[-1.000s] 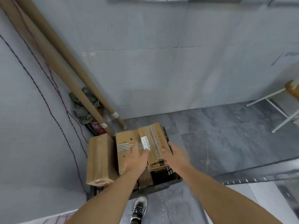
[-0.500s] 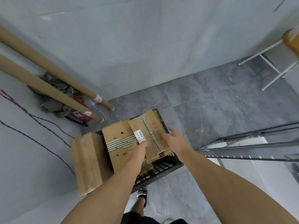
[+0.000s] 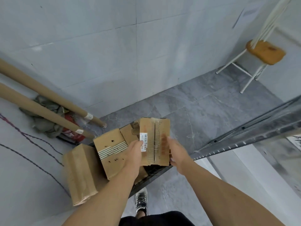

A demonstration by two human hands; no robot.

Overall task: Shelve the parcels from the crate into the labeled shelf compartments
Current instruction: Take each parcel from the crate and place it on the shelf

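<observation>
Head view: both hands clamp one flat cardboard parcel (image 3: 154, 141) from its sides, left hand (image 3: 132, 158) on the labelled left edge, right hand (image 3: 176, 154) on the right edge, above the dark crate (image 3: 151, 174). Striped box (image 3: 112, 150) and taped box (image 3: 79, 173) sit left, touching each other. Shelf rail (image 3: 244, 136) right.

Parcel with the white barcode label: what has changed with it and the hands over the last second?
The parcel with the white barcode label has been lifted off the pile, now gripped between the left hand and right hand and squared up facing the camera; a second ago both hands only rested on it. The striped parcel, the large taped parcel and the black crate stayed as they were.
</observation>
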